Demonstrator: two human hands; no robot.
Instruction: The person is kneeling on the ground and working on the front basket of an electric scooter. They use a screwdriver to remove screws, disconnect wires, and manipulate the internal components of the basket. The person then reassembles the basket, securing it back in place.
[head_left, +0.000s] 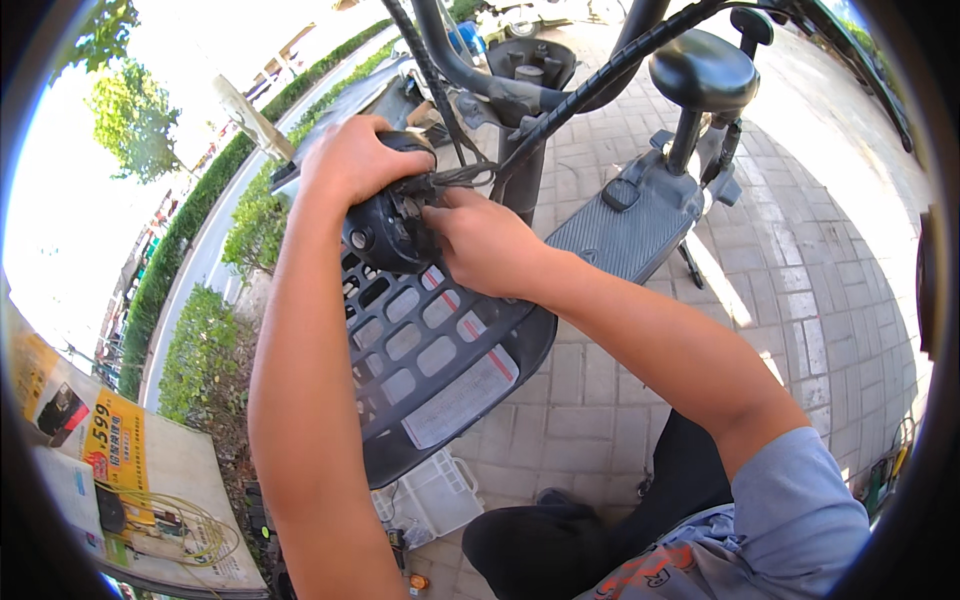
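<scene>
A black rounded housing (390, 238), which looks like an electric scooter's headlight unit, is above the front basket (401, 341). My left hand (358, 159) grips its top, with the thumb across the near side. The open back of the housing faces right, and a bundle of dark wires (471, 175) runs from it towards the scooter's stem (523, 176). At that opening, just under the wires, are the bent fingers of my right hand (491, 244). Their tips are partly hidden, so what they pinch cannot be seen.
Black wrapped cables (600, 79) cross over the stem beside the handlebar (480, 79). Behind lie the ribbed footboard (626, 225) and the saddle (703, 69). A clear plastic case (439, 495) rests on the paving below. To the left stands a printed board (202, 480) with a yellow cable (214, 532).
</scene>
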